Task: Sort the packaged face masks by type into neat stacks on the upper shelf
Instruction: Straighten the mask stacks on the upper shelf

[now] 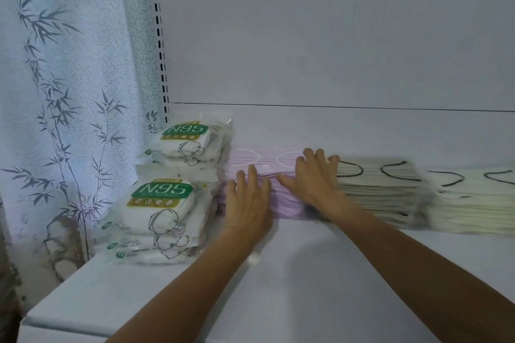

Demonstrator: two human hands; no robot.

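Observation:
A stack of pale purple packaged masks [262,160] lies on the white shelf [306,273]. My left hand [248,203] presses flat against the stack's front left, fingers spread. My right hand [313,178] rests flat on its right end, fingers apart, touching the neighbouring stack. Two piles of N95 packs stand to the left: a near one [158,217] and a far one [189,142]. To the right lie two stacks of cream masks with black ear loops, one beside my right hand [381,184] and one at the frame's edge [476,200].
A white back panel [334,36] closes the shelf behind the stacks. A slotted upright [160,36] runs down the shelf's left side. A curtain printed with bamboo [64,92] hangs to the left of the shelf's end.

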